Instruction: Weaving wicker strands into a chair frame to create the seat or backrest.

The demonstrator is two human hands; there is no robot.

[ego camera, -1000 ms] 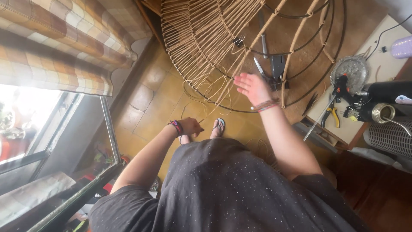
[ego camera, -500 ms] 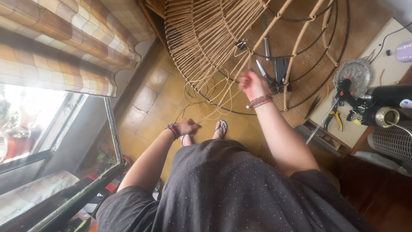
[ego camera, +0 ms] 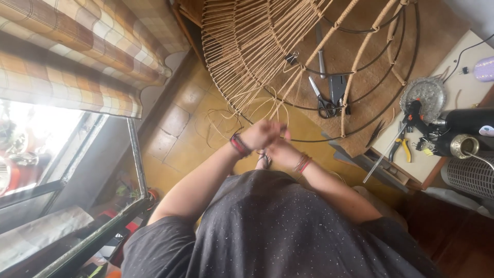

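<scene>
Both hands meet in front of the person's chest, over the yellow tiled floor (ego camera: 177,154). The left hand (ego camera: 261,134) sits slightly above and over the right hand (ego camera: 280,152), fingers curled inward; the two are touching or overlapping (motion blur hides the fingertips). Whether either hand actually pinches a strand cannot be told, though loose pale cane strands (ego camera: 267,105) hang down from the woven frame right to the knuckles. Each wrist wears dark and red bands.

Just beyond the hands stands the large round wire frame (ego camera: 360,123), its left part filled with woven cane (ego camera: 242,46), its right part bare black rings with wrapped spokes. A small black clip (ego camera: 292,56) bites the weave edge above the hands.

Beyond the right hand, inside the frame on a brown mat, lie scissors (ego camera: 320,100) beside a dark stapler-like tool (ego camera: 338,90).

Well off past the right hand, a low table (ego camera: 411,164) carries yellow-handled pliers (ego camera: 401,149), an ornate silver dish (ego camera: 423,92) and a black cylinder with a brass cap (ego camera: 460,145).

Off past the left hand: a checked curtain (ego camera: 67,56) and window frame (ego camera: 131,154).
</scene>
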